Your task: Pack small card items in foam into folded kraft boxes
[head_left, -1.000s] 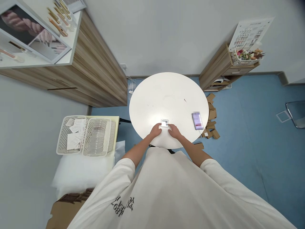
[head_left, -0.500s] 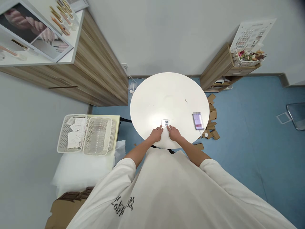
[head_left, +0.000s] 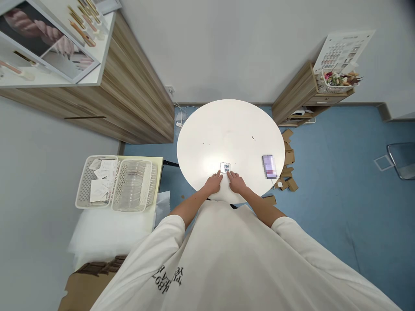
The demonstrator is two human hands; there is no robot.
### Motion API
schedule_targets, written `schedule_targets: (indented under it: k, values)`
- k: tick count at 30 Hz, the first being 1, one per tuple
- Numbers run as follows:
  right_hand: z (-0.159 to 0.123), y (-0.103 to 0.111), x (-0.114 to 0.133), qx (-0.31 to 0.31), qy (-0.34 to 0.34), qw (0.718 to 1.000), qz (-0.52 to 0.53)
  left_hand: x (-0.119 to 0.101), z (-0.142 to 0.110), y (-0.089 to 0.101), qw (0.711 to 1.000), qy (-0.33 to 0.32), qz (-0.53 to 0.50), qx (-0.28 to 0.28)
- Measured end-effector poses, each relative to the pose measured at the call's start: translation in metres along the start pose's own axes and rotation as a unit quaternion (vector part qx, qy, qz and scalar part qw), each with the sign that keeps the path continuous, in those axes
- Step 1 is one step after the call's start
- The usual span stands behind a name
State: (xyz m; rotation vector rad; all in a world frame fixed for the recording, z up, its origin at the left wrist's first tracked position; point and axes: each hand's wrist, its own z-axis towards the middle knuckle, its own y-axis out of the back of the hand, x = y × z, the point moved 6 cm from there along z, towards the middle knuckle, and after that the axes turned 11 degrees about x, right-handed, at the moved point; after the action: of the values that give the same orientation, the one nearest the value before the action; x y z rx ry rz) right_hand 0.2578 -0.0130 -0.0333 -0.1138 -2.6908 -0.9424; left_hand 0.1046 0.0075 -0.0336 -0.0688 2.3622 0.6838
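A small, flat, whitish square piece (head_left: 222, 167), perhaps a clear case with a card in it, lies on the round white table (head_left: 227, 125). Several tiny bluish-grey shapes show on its right half; what they are is too small to tell. At its lower left corner, my left hand (head_left: 213, 183) rests with fingers stretched forward. My right hand (head_left: 237, 182) is open too, its forefinger at the piece's near edge by the bluish shapes. Neither hand is wrapped round anything.
A phone-like purple item (head_left: 269, 166), pixelated, lies at the table's right. To the left, two white baskets (head_left: 78, 185) hold cards and clear cases on a side table. Flattened cardboard boxes (head_left: 289, 156) lie on the floor at right. A wooden cabinet (head_left: 139, 95) stands at back left.
Both hands were at the piece's sides a second ago. They have drawn back slightly, fingers now stretched toward its near edge. The bluish shapes show more clearly on it.
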Motion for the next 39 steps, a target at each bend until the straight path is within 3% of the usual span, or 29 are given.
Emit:
schedule_targets:
  k: [8, 14, 20, 25, 33, 39]
  values:
    - [0.025, 0.023, 0.016, 0.013, 0.015, 1.000, -0.011, 0.007, 0.006, 0.025, 0.996, 0.041, -0.075, -0.027]
    - [0.054, 0.039, 0.044, 0.025, 0.030, 0.999, -0.010, 0.029, 0.000, 0.047, 0.996, 0.089, -0.020, -0.024]
    - [0.063, 0.040, 0.063, 0.046, 0.017, 0.999, 0.015, 0.053, -0.014, 0.058, 0.995, 0.098, 0.008, -0.004]
    - [0.054, 0.027, 0.063, 0.029, 0.000, 0.995, 0.094, 0.071, -0.028, 0.048, 0.998, 0.067, 0.017, -0.001]
    - [0.025, -0.007, 0.071, 0.040, -0.044, 0.990, 0.131, 0.086, -0.051, 0.031, 0.998, 0.041, 0.033, 0.024]
    - [-0.001, -0.027, 0.072, 0.017, -0.037, 0.994, 0.105, 0.087, -0.076, 0.029, 0.998, 0.050, 0.015, -0.036]
